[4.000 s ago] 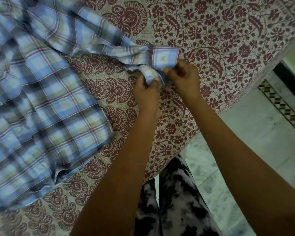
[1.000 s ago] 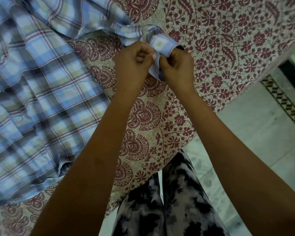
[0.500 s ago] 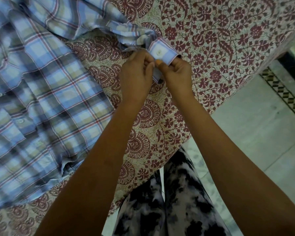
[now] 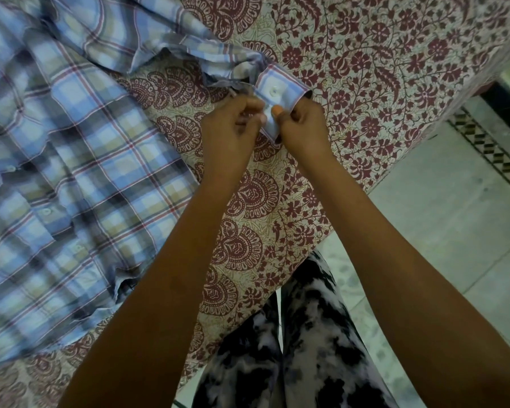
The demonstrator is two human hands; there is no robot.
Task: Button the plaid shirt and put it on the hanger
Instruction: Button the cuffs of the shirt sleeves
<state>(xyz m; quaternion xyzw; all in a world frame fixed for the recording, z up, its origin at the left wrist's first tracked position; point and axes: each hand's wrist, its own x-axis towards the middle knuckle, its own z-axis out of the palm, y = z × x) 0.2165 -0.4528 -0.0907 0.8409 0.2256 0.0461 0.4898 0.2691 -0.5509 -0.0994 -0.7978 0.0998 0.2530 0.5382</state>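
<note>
The plaid shirt (image 4: 71,148) covers the left of the frame, cut off at the left and top edges. Left hand (image 4: 230,134) and right hand (image 4: 304,128) each pinch the cuff (image 4: 286,86) with curled fingers, hiding its lower edge. A floral bedsheet (image 4: 395,54) lies beneath, with tiled floor (image 4: 454,219) at right. The sleeve runs from upper centre down-right to the cuff.

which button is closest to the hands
The white button on the cuff, just above the left hand and right hand pinching that cuff. The other buttons lie far left on the shirt front.
</note>
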